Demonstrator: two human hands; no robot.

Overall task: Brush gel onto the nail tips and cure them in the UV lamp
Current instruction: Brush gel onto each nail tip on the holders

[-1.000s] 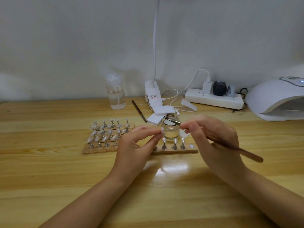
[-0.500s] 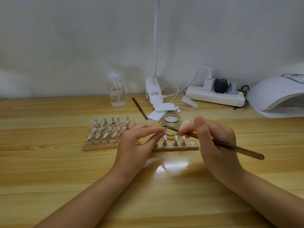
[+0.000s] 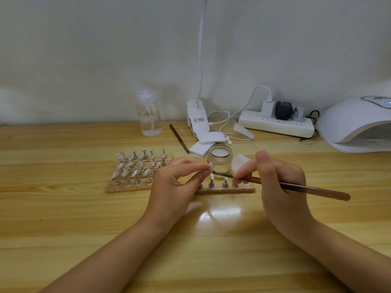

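Brush (image 3: 281, 185) lowered to the nail tip (image 3: 210, 166) pinched in left grip (image 3: 175, 187); right grip (image 3: 279, 187) holds it.

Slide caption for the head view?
Left hand pinches a nail tip while right hand brushes gel on.

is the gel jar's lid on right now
No, the gel jar stands open-topped behind the brush, with no lid on its mouth.

Nail tip (image 3: 210, 166) pinched at left hand (image 3: 172, 192) fingertips: small, blurred, gel coverage not determinable. Brush (image 3: 281, 185) bristles beside it too small to resolve. Stand base behind left fingers hidden. UV lamp (image 3: 351, 125) cut off at right edge.
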